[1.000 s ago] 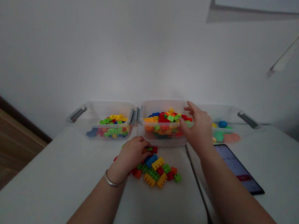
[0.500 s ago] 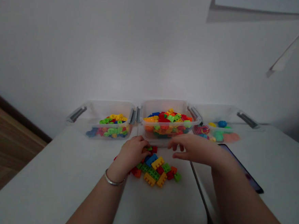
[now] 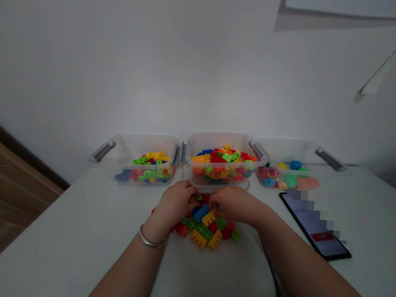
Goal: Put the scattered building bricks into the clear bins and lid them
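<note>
A heap of toy building bricks in red, yellow, green, blue and orange lies on the white table in front of me. My left hand [image 3: 180, 200] rests over the heap's back left side, fingers curled down among the bricks; what they hold is hidden. At the back right of the heap, my right hand [image 3: 231, 204] has its fingers bent down beside a red brick [image 3: 206, 198] and a yellow brick [image 3: 209, 218]. Whether it grips one is covered by the hand. A blue brick [image 3: 201, 213] and a green brick [image 3: 204, 231] lie between and below the hands.
Behind the heap stands a clear bin [image 3: 225, 171] full of bricks. To its left another clear bin [image 3: 145, 175] holds small coloured pieces; a third bin [image 3: 292, 177] at right holds toys. A phone [image 3: 314, 227] lies on the table [image 3: 77, 230] at right. The wall is behind.
My right hand has come down and left from in front of the middle bin onto the bricks. Its forearm has uncovered the phone. My left hand stays in place.
</note>
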Motion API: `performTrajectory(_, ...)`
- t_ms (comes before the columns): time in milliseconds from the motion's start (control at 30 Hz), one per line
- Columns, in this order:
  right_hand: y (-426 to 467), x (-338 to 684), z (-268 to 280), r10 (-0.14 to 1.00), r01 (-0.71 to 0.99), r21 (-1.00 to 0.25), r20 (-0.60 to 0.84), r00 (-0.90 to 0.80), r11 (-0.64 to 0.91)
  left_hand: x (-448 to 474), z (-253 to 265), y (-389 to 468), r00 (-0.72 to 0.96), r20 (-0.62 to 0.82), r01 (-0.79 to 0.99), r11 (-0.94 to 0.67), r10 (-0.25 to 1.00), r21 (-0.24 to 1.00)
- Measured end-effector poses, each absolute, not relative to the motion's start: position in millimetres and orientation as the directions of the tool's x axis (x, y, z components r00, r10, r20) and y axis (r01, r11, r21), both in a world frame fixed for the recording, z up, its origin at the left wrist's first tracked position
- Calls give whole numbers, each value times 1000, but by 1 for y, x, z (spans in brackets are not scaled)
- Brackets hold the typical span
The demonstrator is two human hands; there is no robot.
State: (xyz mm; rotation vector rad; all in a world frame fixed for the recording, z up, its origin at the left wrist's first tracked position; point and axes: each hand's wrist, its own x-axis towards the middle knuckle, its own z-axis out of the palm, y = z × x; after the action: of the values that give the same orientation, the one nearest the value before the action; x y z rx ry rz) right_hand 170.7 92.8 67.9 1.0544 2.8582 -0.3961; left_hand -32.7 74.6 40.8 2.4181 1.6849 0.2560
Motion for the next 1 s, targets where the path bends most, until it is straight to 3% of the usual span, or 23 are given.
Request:
performTrajectory(400,103,183,71,780,792,-12,-161,-604,611,-30,45,73,331,13,919,-326,943,221)
performTrajectory(800,97,180,61,773,783,-41,-134,-620,621,-30,44,73,404,52,882,-404,913,245)
performTrajectory(1000,101,181,67,780,778,66,-100,-618,625,-30,45,73,409,58,878,-410,911,246)
